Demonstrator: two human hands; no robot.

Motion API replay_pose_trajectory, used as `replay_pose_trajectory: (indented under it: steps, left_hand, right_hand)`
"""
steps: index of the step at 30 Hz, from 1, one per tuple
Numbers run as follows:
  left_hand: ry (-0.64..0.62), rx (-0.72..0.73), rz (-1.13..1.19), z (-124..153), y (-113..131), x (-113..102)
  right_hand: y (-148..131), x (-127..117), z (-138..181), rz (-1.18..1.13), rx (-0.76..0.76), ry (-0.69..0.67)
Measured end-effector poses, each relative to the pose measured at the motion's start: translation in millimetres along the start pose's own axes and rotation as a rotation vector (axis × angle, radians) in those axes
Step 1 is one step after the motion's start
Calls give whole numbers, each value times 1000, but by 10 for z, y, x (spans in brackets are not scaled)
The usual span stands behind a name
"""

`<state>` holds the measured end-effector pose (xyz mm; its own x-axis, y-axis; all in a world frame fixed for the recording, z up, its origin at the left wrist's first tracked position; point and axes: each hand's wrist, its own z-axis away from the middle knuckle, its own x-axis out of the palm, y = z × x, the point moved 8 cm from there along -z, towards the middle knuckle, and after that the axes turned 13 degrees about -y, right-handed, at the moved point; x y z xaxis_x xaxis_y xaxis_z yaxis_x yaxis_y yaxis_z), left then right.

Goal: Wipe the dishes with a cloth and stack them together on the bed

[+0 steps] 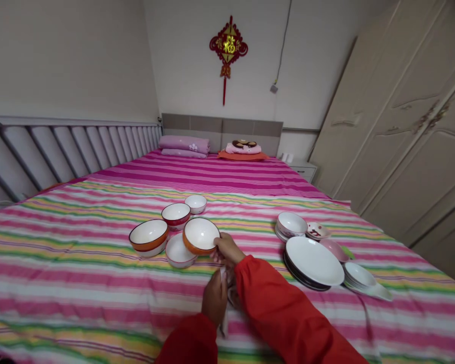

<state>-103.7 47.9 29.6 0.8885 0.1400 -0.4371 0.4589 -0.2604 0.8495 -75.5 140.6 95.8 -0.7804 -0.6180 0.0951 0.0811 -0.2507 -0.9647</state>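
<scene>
An orange-banded bowl (201,235), white inside with a dark rim, tilts in my right hand (228,248), whose fingers grip its right edge. Just below, my left hand (214,298) is closed on a light crumpled cloth (224,323), which hangs down between my arms. Under and left of the held bowl sits a white bowl with a pinkish rim (180,251). Another orange-banded bowl (148,236) stands farther left. Behind them are a red-banded bowl (175,214) and a small white bowl (195,203).
On the striped bedspread (79,273) to the right stand stacked plates (314,260), a patterned white bowl (291,223), a pink bowl (334,249) and small white dishes (359,274). Pillows lie by the headboard (250,126). A rail (60,139) borders the left side.
</scene>
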Motion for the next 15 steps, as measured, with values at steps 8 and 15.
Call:
replay_pose_trajectory:
  steps: [8,15]
  left_hand:
    - [130,-99,227,-44,-69,-146]
    - [337,-366,430,218,-49,-245]
  right_hand:
    - [604,-625,821,-437,-125,269]
    - [1088,-809,1113,-541,-123,306]
